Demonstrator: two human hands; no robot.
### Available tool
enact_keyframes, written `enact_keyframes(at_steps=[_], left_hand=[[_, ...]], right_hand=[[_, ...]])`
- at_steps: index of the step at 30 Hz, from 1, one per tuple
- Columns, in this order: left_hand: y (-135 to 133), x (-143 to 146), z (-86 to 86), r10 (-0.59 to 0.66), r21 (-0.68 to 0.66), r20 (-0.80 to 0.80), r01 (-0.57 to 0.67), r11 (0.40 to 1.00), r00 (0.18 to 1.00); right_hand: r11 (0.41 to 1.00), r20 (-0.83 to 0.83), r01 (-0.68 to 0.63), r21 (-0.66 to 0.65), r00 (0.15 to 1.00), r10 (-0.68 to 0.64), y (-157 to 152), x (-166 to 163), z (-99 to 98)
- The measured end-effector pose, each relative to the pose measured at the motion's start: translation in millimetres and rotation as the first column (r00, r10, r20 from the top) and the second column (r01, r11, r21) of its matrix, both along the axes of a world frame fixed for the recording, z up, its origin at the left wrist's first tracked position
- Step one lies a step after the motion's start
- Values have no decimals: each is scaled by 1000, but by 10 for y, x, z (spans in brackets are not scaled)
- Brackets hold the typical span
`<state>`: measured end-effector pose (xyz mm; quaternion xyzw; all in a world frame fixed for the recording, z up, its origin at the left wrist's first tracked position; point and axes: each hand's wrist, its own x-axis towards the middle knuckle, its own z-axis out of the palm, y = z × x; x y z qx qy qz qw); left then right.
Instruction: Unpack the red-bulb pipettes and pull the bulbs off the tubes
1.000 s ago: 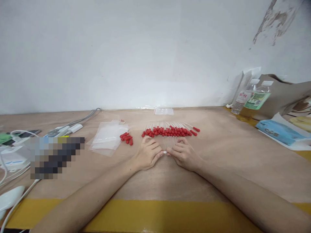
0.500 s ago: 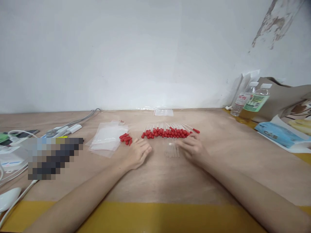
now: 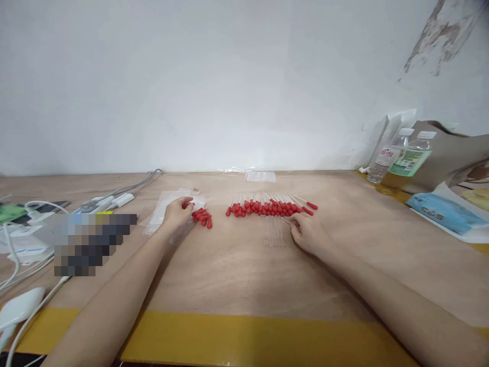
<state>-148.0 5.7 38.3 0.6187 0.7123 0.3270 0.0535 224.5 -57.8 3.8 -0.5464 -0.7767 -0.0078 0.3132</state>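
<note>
My left hand [image 3: 178, 213] is closed in a pinch over the white plastic bags [image 3: 162, 206], with a red rubber bulb [image 3: 187, 205] between the fingertips. Just right of it lies a small pile of loose red rubber bulbs [image 3: 202, 216]. My right hand [image 3: 307, 232] pinches the end of a thin glass tube [image 3: 286, 219], which points left. Beside that hand, several clear glass tubes [image 3: 273, 234] lie side by side. Behind them stretches a row of glass droppers with red bulbs [image 3: 263, 208], their glass stems pointing to the wall.
At the left are cables, white chargers [image 3: 26, 239] and a blurred-out dark object [image 3: 95, 244]. Two bottles [image 3: 407, 163], a grey bag [image 3: 451, 153] and a blue tissue pack [image 3: 439, 210] stand or lie at the right. A small clear bag [image 3: 260, 176] lies near the wall.
My left hand has moved left from beside the bulb pile to over the bags and now pinches a red bulb. My right hand has closed on a glass tube.
</note>
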Motion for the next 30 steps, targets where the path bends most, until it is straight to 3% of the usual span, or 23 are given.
enact_keyframes(at_steps=[13, 17, 20, 25, 30], left_hand=[[-52, 61, 4, 14, -6, -90, -14, 1000, 996], [-149, 182, 46, 15, 232, -191, 30, 972, 981], [-249, 413, 54, -78, 398, -316, 206, 894, 946], [-351, 891, 26, -312, 240, -470, 459, 855, 826], [-233, 1191, 33, -364, 104, -496, 470, 876, 789]], right_hand=[[999, -53, -39, -17, 998, 38, -53, -185, 0], [999, -43, -38, -21, 998, 37, -54, -189, -13], [999, -25, -29, -37, 999, 29, -61, -193, -12], [998, -32, -34, -50, 999, 33, -50, -186, -17], [993, -146, 8, -119, 989, -25, 13, -119, -36]])
